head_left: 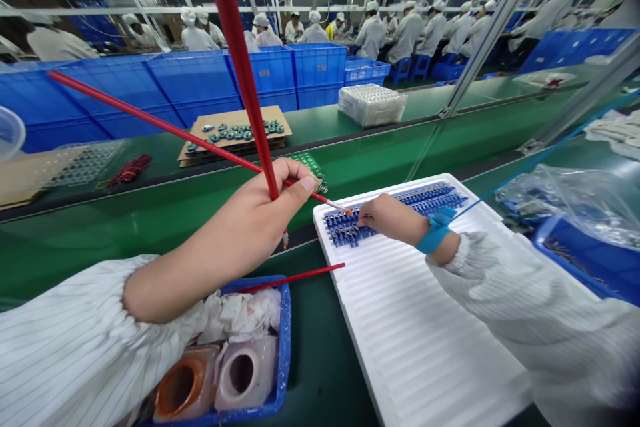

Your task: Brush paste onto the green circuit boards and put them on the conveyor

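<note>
My left hand (265, 207) is closed around two red-handled brushes. The slanting brush (150, 119) has its bristle tip over rows of small blue components (435, 197) in a white ridged foam tray (425, 333). The other brush (240, 60) stands nearly upright, its tip pointing down below my hand. Just beyond my fingers is a green circuit board (311, 165); whether I touch it is unclear. At the rows' near side, my right hand (393, 217) has its fingers pinched together beside the slanting brush's tip; what they grip is hidden. A blue wrist strap (436, 230) circles that wrist.
A blue bin (285, 347) at lower left holds two open-necked bottles, crumpled tissue and another red stick (310, 273). Cardboard with round boards (240, 133) and stacked clear trays (373, 105) sit across the green conveyor. A metal post (490, 40) rises behind; a blue container (590, 253) stands right.
</note>
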A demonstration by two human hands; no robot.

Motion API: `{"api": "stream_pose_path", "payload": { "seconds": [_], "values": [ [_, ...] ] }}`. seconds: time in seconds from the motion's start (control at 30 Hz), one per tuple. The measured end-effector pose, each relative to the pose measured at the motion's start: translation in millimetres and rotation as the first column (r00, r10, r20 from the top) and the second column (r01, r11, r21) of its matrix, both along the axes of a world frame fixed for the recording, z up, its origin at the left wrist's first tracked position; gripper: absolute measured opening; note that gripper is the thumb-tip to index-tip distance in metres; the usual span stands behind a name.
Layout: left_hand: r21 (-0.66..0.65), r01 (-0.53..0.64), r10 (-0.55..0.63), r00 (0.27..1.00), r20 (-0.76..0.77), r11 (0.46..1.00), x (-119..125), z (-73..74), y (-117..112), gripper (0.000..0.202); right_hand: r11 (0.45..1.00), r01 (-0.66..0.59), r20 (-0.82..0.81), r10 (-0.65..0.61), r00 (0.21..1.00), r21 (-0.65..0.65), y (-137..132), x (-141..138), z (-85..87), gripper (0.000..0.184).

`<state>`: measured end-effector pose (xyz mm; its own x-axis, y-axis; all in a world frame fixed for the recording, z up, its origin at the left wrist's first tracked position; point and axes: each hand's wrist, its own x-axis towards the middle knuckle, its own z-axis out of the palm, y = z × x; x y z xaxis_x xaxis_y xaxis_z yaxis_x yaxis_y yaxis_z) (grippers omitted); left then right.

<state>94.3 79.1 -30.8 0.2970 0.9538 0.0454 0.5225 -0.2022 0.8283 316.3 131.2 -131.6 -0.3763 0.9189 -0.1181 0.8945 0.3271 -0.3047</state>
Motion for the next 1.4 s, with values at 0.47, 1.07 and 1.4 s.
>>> {"api": "stream_pose_path", "payload": {
  "seconds": [0.47,1.07,1.4],
  "values": [
    [-0.011,0.117,-0.117,0.993,-0.019,0.993,23.6,3.2,-3.0,0.022,0.686,-0.322,-0.664,-0.722,-0.192,-0.652,-34.1,22.0,48.2,0.034],
    [-0.064,0.209,-0.210,0.977,-0.017,0.976,33.8,-13.1,-4.2,0.020,0.991,0.132,-0.770,-0.059,0.635,0.032,-84.1,-15.3,55.0,0.019],
    [-0.066,0.194,-0.195,0.981,-0.016,0.979,32.8,-16.8,-5.0,0.021,0.959,0.274,-0.860,-0.083,0.504,0.068,-85.7,-18.8,55.7,0.011]
  ]
}}
